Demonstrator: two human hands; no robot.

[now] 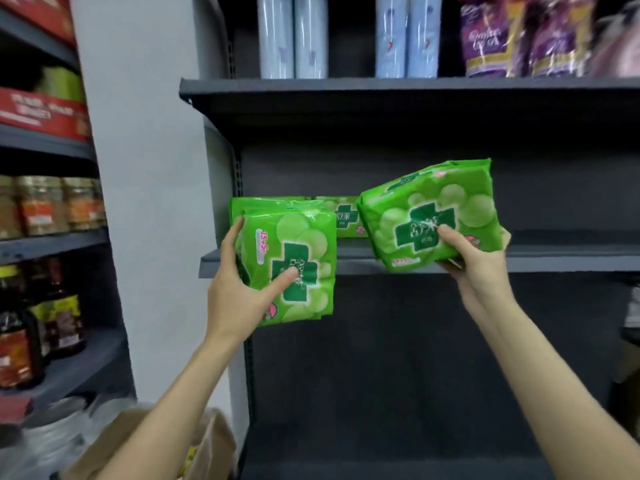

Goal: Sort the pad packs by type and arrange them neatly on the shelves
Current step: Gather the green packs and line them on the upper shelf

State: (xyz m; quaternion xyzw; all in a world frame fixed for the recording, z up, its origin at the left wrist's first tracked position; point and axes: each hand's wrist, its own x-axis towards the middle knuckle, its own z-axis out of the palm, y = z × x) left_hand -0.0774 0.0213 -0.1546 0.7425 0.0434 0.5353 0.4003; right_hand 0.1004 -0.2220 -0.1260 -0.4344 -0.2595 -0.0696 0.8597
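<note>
My left hand (239, 292) grips a green pad pack (304, 237) with a dark green cross, held in front of the left end of the middle shelf (554, 259). My right hand (474, 258) grips a second green pad pack (433, 209), tilted, just above the shelf's front edge. Behind and between them, another green pack (344, 216) stands on the shelf, and the top of one more shows behind the left pack.
The upper shelf (381, 88) carries pale blue packs (294, 36) and purple packs (519, 36). A brown cardboard box (204, 448) sits at the lower left. Jars and bottles fill the left rack (52, 237). A lower shelf (398, 448) is dark.
</note>
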